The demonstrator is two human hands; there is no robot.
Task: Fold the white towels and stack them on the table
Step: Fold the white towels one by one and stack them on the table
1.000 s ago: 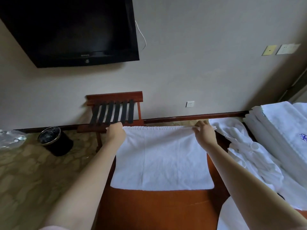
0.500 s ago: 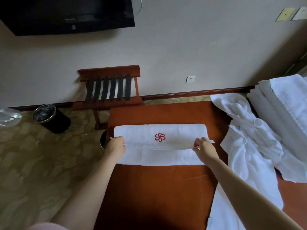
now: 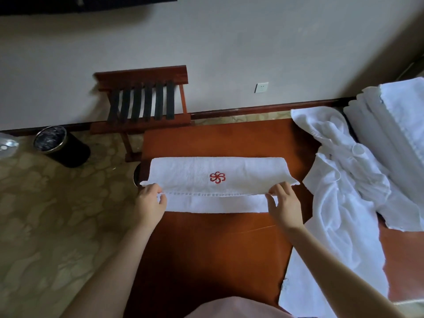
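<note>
A white towel (image 3: 195,173) with a red flower emblem lies across the reddish wooden table (image 3: 206,249), its far half folded over toward me. My left hand (image 3: 150,203) pinches the folded edge at the left corner. My right hand (image 3: 283,205) pinches the same edge at the right corner. The hemmed edge sits a little short of the towel's near edge. A heap of loose white towels (image 3: 339,180) lies on the table to the right. Folded white towels (image 3: 394,125) are stacked at the far right.
A wooden luggage rack (image 3: 144,102) with black straps stands against the wall beyond the table. A black waste bin (image 3: 59,145) sits on the patterned floor to the left. Another white cloth (image 3: 321,283) hangs over the table's near right side.
Both hands carried the towel's far edge toward me and folded it over, exposing the red emblem. In the last half second the hands barely moved.
</note>
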